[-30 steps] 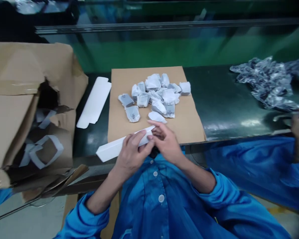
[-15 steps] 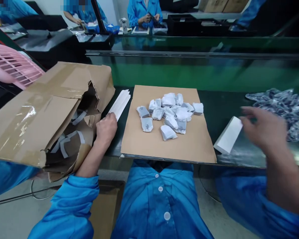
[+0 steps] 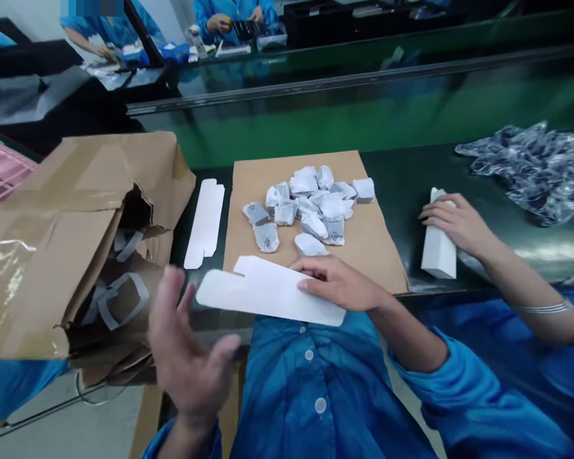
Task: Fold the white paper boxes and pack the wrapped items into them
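Note:
My right hand (image 3: 337, 280) grips one end of a flat white folding carton (image 3: 268, 292), thumb on top, over the near edge of the brown cardboard sheet (image 3: 377, 255). My left hand (image 3: 194, 347) is raised off the carton's other end, fingers spread, with nothing in it. Another flat white folding carton (image 3: 205, 220) lies on the bench left of the sheet. Several small items in white wrapping (image 3: 310, 204) are heaped on the sheet; a few show grey with printed marks.
To the left, a torn cardboard box (image 3: 100, 172) holds white strips. At the right, a co-worker's hand (image 3: 459, 223) with bracelets is on a standing-edge white box (image 3: 439, 252). Clear plastic bags (image 3: 530, 169) are piled beyond. A green ledge (image 3: 287, 121) runs behind; other people sit past it.
My left hand has left the flat cartons by the torn box and opened. My right hand has come from the right and holds a flat carton. A co-worker's hand has reached the white box.

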{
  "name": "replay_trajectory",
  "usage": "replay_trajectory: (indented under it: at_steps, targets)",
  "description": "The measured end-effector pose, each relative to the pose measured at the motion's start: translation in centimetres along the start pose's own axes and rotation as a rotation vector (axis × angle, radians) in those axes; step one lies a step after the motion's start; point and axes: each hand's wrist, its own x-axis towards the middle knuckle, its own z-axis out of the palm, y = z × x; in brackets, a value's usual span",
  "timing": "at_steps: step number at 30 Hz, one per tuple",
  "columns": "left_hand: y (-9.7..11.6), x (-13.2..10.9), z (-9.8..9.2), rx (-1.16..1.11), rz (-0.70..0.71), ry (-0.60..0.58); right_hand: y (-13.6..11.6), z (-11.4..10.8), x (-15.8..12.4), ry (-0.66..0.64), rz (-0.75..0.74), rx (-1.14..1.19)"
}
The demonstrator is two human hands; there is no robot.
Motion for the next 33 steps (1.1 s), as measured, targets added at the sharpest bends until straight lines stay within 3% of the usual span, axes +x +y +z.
replay_trajectory:
  at_steps: [2, 4, 7, 9, 11, 14, 19, 24, 26, 27, 29, 30, 31, 33]
  targets:
    - [-0.6, 1.5, -0.7, -0.093, -0.279, -0.199, -0.8, -0.9, -1.9, -0.092, -0.043, -0.27]
    - [-1.5, 2.3, -0.3, -0.14, -0.473, -0.392, -1.2, -0.3, -3.2, -0.037, -0.086, -0.59]
    - [-2.6, 1.7, 1.0, -0.317, -0.671, -0.347, -0.9, 1.9, -4.2, 0.132, -0.152, -1.052]
    - [-3.0, 1.2, 1.4, -0.49, -0.751, -0.436, -0.5, 2.9, -4.7, 0.153, -0.232, -1.223]
    - [-3.3, 1.2, 1.0, -0.598, -0.792, -0.642, -0.3, 3.0, -5.0, 0.126, -0.328, -1.275]
    - [-3.1, 1.9, 0.2, -0.528, -0.711, -0.807, -0.6, 2.2, -5.3, 0.083, -0.408, -1.282]
    - [-2.6, 2.2, 0.9, -0.314, -0.498, -0.732, -0.7, 2.0, -5.7, 0.061, -0.413, -1.31]
    - [-3.1, 1.9, 1.8, -0.292, -0.559, -0.634, -0.4, 2.0, -6.6, 0.102, -0.405, -1.281]
    - [-2.7, 1.6, 1.7, -0.391, -0.585, -0.521, 0.0, 1.4, -6.6, 0.206, -0.363, -1.277]
    - [-2.3, 1.3, 1.8, -0.448, -0.567, -0.393, 0.2, 1.2, -6.5, 0.302, -0.322, -1.282]
    - [-0.8, 0.1, 2.5, -0.539, -0.447, -0.114, 0.9, 1.4, -6.0, 0.55, -0.233, -1.279]
    - [0.1, -0.6, 3.0, -0.561, -0.37, -0.041, 1.2, 1.8, -5.7, 0.658, -0.217, -1.265]
    - [1.0, -1.3, 3.8, -0.568, -0.308, -0.027, 1.5, 2.6, -5.4, 0.715, -0.231, -1.235]
    - [2.2, -2.4, 5.4, -0.546, -0.291, -0.082, 2.0, 4.4, -5.0, 0.657, -0.292, -1.136]
